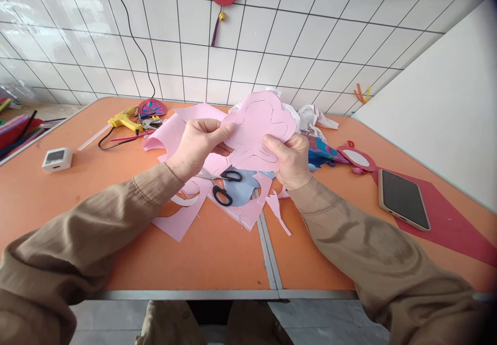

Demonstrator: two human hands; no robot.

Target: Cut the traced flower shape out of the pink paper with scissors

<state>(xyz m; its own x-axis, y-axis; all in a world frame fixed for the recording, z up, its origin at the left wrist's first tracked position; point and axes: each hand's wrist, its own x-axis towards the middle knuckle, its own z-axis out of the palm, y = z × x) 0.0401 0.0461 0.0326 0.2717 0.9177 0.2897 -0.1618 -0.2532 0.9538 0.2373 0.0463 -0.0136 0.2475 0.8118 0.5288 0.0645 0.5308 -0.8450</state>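
Both my hands hold up a pink foam cutout (259,122) with a drawn wavy outline, above the orange table (217,252). My left hand (196,146) pinches its left edge between thumb and fingers. My right hand (289,159) grips its lower right edge. Below the cutout lie black-handled scissors (223,184) on pink foam scraps (182,218) and a blue piece (244,187).
A yellow glue gun (125,121) with a black cord, keys and a small fan lie at the back left. A white square device (57,159) sits left. A phone (404,199) rests on red foam (458,226) at right, near a pink hand mirror (356,159). A tiled wall stands behind.
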